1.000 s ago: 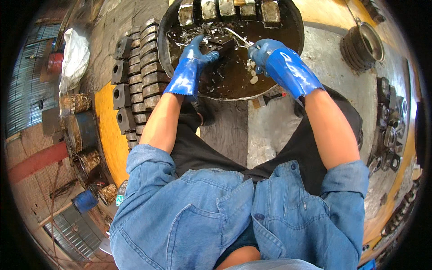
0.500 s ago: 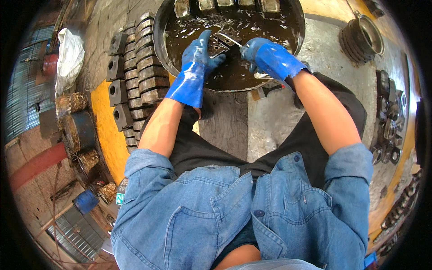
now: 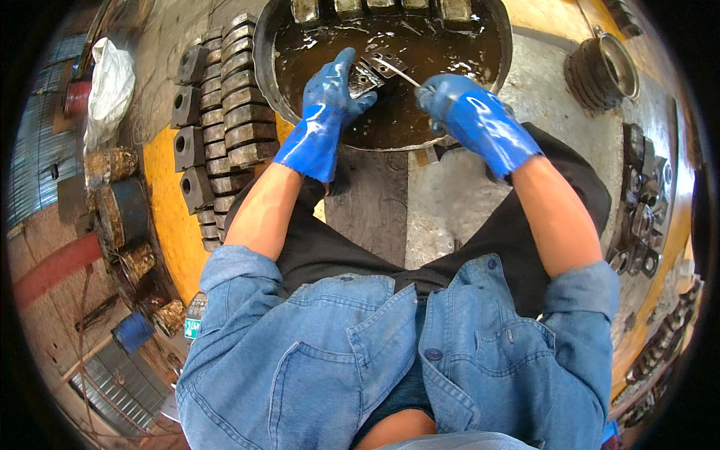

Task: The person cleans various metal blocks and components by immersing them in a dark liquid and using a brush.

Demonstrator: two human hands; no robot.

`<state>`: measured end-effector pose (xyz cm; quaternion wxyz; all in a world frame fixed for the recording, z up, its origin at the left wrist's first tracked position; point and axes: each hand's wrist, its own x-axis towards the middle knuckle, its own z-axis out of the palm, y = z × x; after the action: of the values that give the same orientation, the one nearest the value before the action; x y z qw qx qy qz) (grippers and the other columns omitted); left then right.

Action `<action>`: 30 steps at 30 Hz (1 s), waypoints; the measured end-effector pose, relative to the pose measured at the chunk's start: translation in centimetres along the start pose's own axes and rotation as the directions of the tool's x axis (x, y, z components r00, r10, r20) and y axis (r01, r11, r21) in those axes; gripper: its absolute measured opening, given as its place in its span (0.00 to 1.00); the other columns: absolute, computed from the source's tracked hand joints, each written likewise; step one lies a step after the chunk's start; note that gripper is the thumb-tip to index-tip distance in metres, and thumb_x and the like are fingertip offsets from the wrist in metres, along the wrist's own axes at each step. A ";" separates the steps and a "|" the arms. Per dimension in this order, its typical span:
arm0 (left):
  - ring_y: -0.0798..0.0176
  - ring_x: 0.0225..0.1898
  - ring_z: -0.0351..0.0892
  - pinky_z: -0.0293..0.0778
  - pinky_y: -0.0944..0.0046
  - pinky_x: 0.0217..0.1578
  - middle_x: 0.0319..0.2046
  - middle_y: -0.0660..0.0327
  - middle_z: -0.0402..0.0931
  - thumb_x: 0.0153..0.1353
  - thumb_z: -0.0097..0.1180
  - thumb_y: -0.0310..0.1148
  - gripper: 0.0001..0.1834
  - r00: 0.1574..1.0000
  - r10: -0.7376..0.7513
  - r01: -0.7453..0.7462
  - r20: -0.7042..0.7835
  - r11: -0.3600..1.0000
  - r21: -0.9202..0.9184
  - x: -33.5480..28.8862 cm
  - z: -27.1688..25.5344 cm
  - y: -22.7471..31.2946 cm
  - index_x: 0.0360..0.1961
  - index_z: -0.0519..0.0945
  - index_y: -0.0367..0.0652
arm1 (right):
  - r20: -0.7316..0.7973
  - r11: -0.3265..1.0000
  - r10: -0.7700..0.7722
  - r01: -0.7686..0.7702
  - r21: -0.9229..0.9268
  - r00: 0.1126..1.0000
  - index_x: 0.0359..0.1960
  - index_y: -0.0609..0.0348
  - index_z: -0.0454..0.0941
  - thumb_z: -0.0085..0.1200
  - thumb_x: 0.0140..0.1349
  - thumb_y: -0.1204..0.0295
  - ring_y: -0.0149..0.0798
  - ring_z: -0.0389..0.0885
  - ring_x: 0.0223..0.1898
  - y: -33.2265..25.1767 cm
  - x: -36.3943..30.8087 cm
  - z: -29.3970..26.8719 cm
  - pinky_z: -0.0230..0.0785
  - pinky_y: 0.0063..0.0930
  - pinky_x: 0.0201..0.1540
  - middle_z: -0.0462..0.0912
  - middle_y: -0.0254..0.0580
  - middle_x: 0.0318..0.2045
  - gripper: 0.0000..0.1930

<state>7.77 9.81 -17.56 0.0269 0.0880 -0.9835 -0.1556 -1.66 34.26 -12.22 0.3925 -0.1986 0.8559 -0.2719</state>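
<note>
Both my hands wear blue rubber gloves and reach over a round metal basin point(image 3: 262, 67) of dark brown liquid. My left hand point(image 3: 330, 94) grips the edge of a dark metal block with drilled holes point(image 3: 365, 79), its thumb spread along the near side. Another drilled metal face point(image 3: 388, 64) shows just to the right; I cannot tell whether it belongs to the same block. Closed around one end of a thin light metal rod point(image 3: 399, 72) is my right hand point(image 3: 444, 99). The rod slants up-left, its far tip close over the drilled metal.
Several metal blocks point(image 3: 349, 9) line the basin's far side. Stacked blocks point(image 3: 247, 112) and bored blocks point(image 3: 189, 148) stand left of it. A ribbed metal ring point(image 3: 604, 71) sits at the right, with small metal parts point(image 3: 641, 217) nearer. A white sack point(image 3: 111, 94) lies far left.
My right hand has shifted slightly right and down with the rod, and more of the rod shows. The left hand stays nearly in place beside the drilled block.
</note>
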 end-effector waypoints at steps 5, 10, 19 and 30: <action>0.40 0.65 0.80 0.76 0.47 0.66 0.64 0.42 0.80 0.53 0.79 0.52 0.54 0.999 -0.004 0.004 0.042 1.000 -0.011 -0.1 0.8 -1.1 0.77 0.67 0.45 | -0.036 0.943 -0.057 0.042 -0.329 0.998 0.50 0.54 0.89 0.48 0.77 0.56 0.58 0.89 0.50 -0.6 0.0 1.4 0.80 0.51 0.56 0.90 0.53 0.48 0.20; 0.39 0.65 0.80 0.75 0.47 0.68 0.65 0.42 0.79 0.50 0.81 0.49 0.56 1.000 0.009 -0.010 -0.013 0.993 -0.120 -1.9 0.5 -3.0 0.77 0.67 0.41 | -0.006 0.967 0.027 -0.027 -0.254 1.000 0.52 0.53 0.90 0.48 0.77 0.57 0.59 0.88 0.55 -0.4 -0.9 3.2 0.80 0.52 0.60 0.89 0.54 0.54 0.20; 0.38 0.65 0.80 0.76 0.48 0.67 0.64 0.40 0.79 0.49 0.82 0.47 0.55 0.999 -0.013 0.017 0.032 0.993 -0.116 -1.8 0.4 -2.9 0.76 0.68 0.42 | 0.114 0.991 0.136 -0.137 -0.003 0.984 0.50 0.53 0.90 0.47 0.78 0.53 0.55 0.90 0.50 -0.6 1.6 3.3 0.81 0.48 0.55 0.92 0.51 0.46 0.22; 0.39 0.65 0.80 0.76 0.48 0.67 0.63 0.41 0.79 0.50 0.83 0.46 0.54 0.998 0.040 -0.034 0.038 0.988 -0.149 -1.5 0.6 -4.4 0.75 0.69 0.41 | 0.176 0.992 0.128 -0.128 -0.012 0.976 0.52 0.56 0.89 0.46 0.77 0.53 0.51 0.93 0.43 -0.9 1.7 2.9 0.82 0.47 0.53 0.93 0.50 0.40 0.23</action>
<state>9.94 6.12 -19.50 0.0161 0.0643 -0.9711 -0.2293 -0.33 31.71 -14.24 0.4835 -0.1665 0.8289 -0.2270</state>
